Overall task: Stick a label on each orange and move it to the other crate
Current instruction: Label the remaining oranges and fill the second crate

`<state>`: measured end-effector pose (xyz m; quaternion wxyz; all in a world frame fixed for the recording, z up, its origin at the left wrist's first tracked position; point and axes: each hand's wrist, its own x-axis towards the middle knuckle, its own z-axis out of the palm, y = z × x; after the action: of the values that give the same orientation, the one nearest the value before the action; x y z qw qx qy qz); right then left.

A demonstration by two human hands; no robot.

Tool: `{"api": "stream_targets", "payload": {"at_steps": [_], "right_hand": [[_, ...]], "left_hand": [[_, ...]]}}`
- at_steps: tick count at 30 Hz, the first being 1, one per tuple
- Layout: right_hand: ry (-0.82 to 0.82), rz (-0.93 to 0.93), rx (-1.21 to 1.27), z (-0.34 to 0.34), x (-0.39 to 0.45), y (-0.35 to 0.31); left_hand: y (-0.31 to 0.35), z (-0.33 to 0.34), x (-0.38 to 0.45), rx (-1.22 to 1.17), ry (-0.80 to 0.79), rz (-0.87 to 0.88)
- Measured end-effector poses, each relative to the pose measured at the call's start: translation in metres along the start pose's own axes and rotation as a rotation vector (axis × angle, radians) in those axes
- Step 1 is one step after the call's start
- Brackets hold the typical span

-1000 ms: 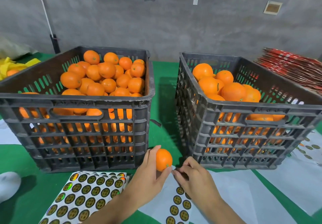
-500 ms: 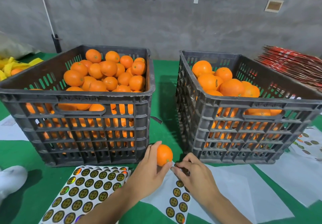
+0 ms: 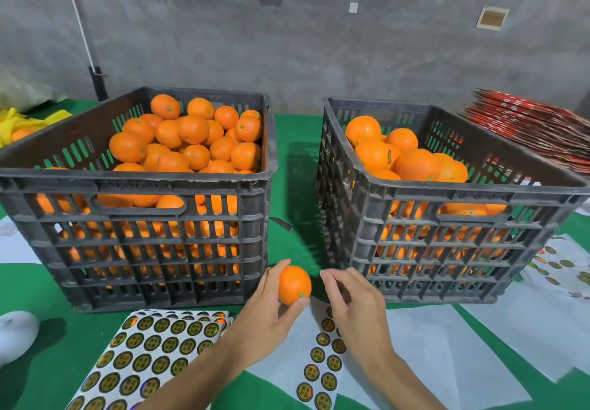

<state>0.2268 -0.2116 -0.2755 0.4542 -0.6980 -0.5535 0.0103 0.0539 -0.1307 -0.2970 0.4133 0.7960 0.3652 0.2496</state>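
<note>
My left hand point(image 3: 266, 312) grips one orange point(image 3: 294, 284) just above the table, in front of the gap between two dark plastic crates. My right hand point(image 3: 352, 302) hovers a little to the right of that orange, apart from it. Its thumb and forefinger are curled together in a pinch on a small dark label that is mostly hidden. The left crate point(image 3: 137, 183) is heaped with oranges, and the right crate point(image 3: 463, 193) holds a lower pile. A full label sheet point(image 3: 153, 352) lies under my left forearm. A partly used label sheet point(image 3: 322, 374) lies below my right hand.
White backing papers point(image 3: 447, 346) cover the green table at the right front. More labels point(image 3: 568, 266) lie at the far right, a white rounded object point(image 3: 16, 333) sits at the left edge, and a stack of red flat cartons point(image 3: 536, 128) lies behind the right crate.
My right hand has lifted off the partly used label sheet and come up level with the orange. My left hand keeps the orange in about the same place.
</note>
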Motion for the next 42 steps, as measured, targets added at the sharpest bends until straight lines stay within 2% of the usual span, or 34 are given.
{"api": "stream_targets", "payload": {"at_steps": [2,8,11,13,15,19,22,27,30,32,36,39,42], "right_hand": [[0.030,-0.033,0.017,0.003,0.003,-0.010],[-0.019,-0.015,0.213,-0.007,0.004,-0.032],[-0.031,-0.119,0.006,-0.020,0.005,-0.047],[0.037,-0.198,-0.189,-0.031,0.011,-0.063],[0.126,-0.229,-0.230,-0.048,0.023,-0.083],[0.252,-0.244,-0.169,-0.079,0.055,-0.117],[0.242,-0.202,-0.104,-0.100,0.084,-0.134],[0.254,-0.162,-0.195,-0.131,0.127,-0.134],[0.263,-0.130,-0.312,-0.147,0.146,-0.115],[0.286,-0.085,-0.330,-0.155,0.156,-0.100],[0.309,0.003,-0.338,-0.159,0.169,-0.079],[0.257,-0.061,-0.303,-0.150,0.173,-0.076],[0.211,-0.132,-0.274,-0.138,0.179,-0.083]], "left_hand": [[0.004,0.000,0.000,-0.102,0.012,-0.005],[0.023,-0.007,0.002,-0.295,0.091,0.096],[0.047,-0.015,0.009,-0.400,0.133,0.154],[0.068,-0.021,0.015,-0.412,0.175,0.205],[0.093,-0.029,0.023,-0.397,0.237,0.256],[0.142,-0.039,0.045,-0.239,0.419,0.387],[0.172,-0.042,0.061,-0.125,0.510,0.475],[0.202,-0.057,0.087,-0.156,0.333,0.513],[0.213,-0.070,0.096,0.058,0.259,0.516],[0.216,-0.084,0.101,0.208,0.294,0.500],[0.214,-0.116,0.111,0.336,0.336,0.423],[0.205,-0.139,0.124,0.430,0.351,0.355],[0.183,-0.167,0.146,0.533,0.316,0.184]]}}
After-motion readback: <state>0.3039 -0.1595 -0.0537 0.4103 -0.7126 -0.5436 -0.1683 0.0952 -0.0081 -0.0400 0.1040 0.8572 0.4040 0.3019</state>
